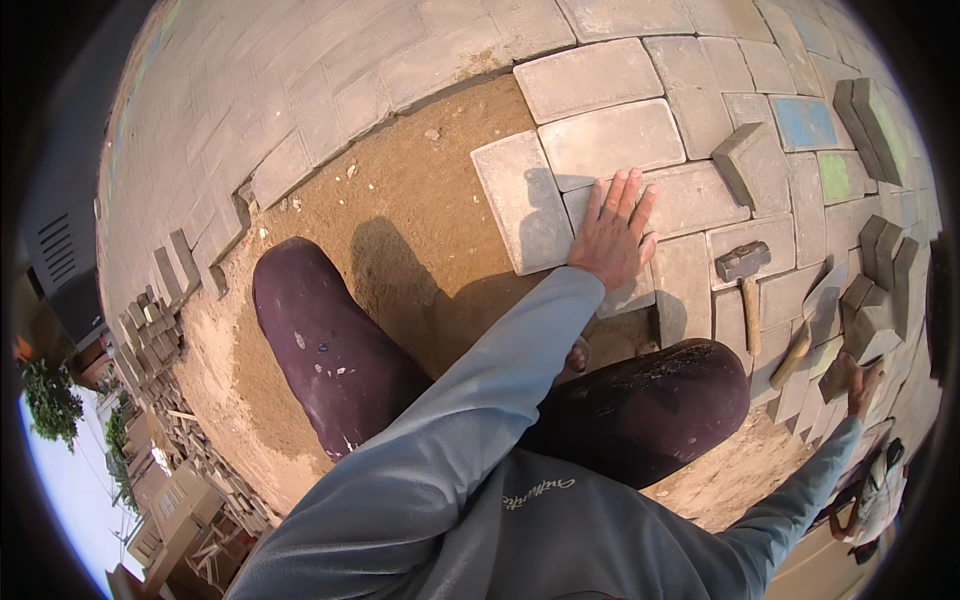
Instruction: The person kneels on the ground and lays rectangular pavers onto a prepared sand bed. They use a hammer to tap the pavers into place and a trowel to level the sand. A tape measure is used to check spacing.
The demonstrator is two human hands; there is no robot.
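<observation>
My left hand [615, 235] lies flat on the grey paving blocks, fingers spread, across the joint between a long block [690, 200] and its neighbours. Just left of it a pale paving block [520, 200] borders the bare sand [430, 180]. Far to the right, my right hand [858, 385] has its fingers closed over the edge of a loose paving block [832, 380] at the end of a row. Between my hands a hammer [743, 262] with a wooden handle rests on the paving. Beside it lies a trowel [794, 355], wooden handle towards me.
Loose blocks stand on the paving at right, one [752, 168] beyond the hammer and several [880, 265] past the trowel. Laid paving [330, 70] edges the sand on the far side. Stacked blocks [150, 335] line the left. Another person [880, 495] is at the lower right.
</observation>
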